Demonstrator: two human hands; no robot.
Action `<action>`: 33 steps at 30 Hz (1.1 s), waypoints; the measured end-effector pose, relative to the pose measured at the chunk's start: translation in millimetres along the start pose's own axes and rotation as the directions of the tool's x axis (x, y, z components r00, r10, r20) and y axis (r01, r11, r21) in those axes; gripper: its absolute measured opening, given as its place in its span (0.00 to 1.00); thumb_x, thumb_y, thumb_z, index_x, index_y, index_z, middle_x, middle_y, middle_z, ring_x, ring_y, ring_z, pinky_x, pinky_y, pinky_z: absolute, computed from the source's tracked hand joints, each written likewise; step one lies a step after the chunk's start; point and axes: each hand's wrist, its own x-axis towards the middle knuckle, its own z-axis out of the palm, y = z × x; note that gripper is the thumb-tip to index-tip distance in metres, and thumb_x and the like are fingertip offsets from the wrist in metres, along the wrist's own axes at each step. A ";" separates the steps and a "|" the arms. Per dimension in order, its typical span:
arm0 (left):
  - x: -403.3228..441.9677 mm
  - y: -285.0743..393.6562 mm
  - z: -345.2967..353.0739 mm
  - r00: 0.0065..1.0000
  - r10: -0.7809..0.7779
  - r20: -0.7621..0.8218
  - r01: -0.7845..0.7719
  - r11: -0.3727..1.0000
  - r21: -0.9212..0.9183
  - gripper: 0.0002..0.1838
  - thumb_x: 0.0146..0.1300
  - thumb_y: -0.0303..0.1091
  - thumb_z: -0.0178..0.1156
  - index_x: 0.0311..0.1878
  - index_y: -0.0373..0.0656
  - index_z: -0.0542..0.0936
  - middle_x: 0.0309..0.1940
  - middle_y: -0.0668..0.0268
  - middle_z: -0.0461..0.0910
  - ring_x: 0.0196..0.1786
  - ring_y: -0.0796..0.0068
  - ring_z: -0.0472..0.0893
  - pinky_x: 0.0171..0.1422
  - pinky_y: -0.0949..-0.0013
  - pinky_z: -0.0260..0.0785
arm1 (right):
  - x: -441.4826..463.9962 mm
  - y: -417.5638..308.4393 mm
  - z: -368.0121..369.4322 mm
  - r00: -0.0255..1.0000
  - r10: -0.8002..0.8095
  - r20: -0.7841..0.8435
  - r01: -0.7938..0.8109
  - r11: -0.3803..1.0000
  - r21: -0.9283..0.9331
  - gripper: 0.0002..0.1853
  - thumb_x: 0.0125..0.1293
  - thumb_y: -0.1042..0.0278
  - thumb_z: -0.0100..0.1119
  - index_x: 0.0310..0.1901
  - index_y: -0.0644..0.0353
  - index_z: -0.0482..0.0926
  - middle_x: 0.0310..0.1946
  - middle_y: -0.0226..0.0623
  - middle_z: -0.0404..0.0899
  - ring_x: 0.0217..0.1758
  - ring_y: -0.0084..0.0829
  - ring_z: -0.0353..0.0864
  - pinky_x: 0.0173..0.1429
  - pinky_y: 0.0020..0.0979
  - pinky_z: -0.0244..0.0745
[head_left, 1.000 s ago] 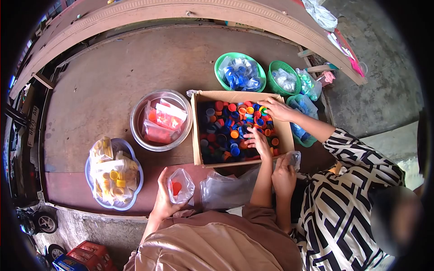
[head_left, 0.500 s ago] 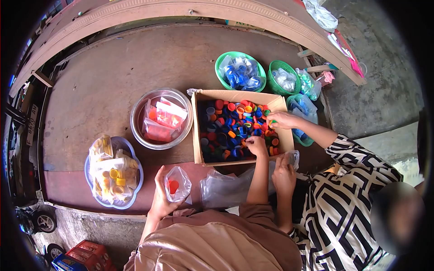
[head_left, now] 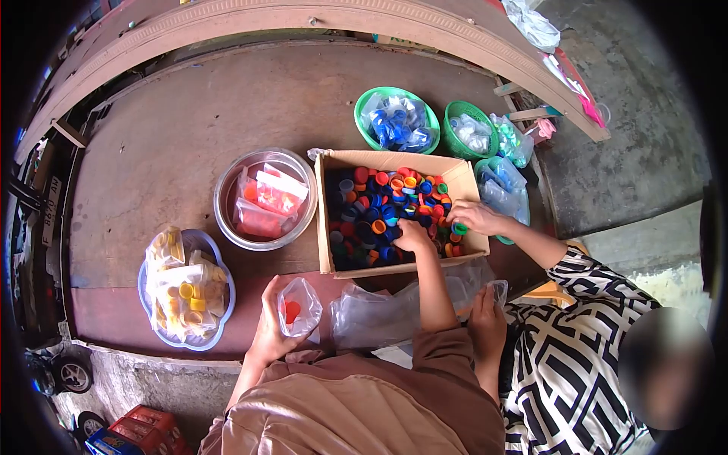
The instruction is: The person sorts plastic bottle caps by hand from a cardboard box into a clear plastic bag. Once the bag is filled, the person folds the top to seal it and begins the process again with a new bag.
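Observation:
My left hand [head_left: 267, 330] is closed around the side of a clear plastic bag [head_left: 307, 292], its mouth held open, with red bottle caps [head_left: 291, 311] inside. My right hand [head_left: 414, 237] reaches into a cardboard box [head_left: 326, 220] of loose bottle caps [head_left: 379, 227] in red, blue, orange and other colours. Its fingers are bent down among the caps, and whatever they grip is hidden. At the box's right side a co-worker's hand [head_left: 474, 218] is over the caps by a green one; their other hand [head_left: 486, 322] holds a clear bag.
A metal bowl [head_left: 222, 220] holds bags of red caps. A lilac basin [head_left: 227, 318] carries bags of yellow caps. Green baskets [head_left: 362, 125] with bagged blue and white caps stand behind the box. Flat clear bags [head_left: 371, 318] lie before it. A wooden rail [head_left: 250, 19] crosses the back.
My right hand has shifted left and slightly up, deeper among the caps. The co-worker's hand over the box has moved lower, and their bag-holding hand is lower too. My left hand stays put.

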 end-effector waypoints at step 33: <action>-28.2 9.4 -3.7 0.994 0.029 -0.106 -0.026 0.999 0.022 0.56 0.43 0.28 0.72 0.67 0.39 0.39 0.56 0.51 0.61 0.57 0.58 0.70 0.59 0.60 0.65 | -0.8 13.0 14.0 0.904 0.155 -0.397 0.266 0.523 0.810 0.10 0.49 0.76 0.68 0.35 0.67 0.79 0.28 0.36 0.81 0.27 0.21 0.80 0.30 0.21 0.78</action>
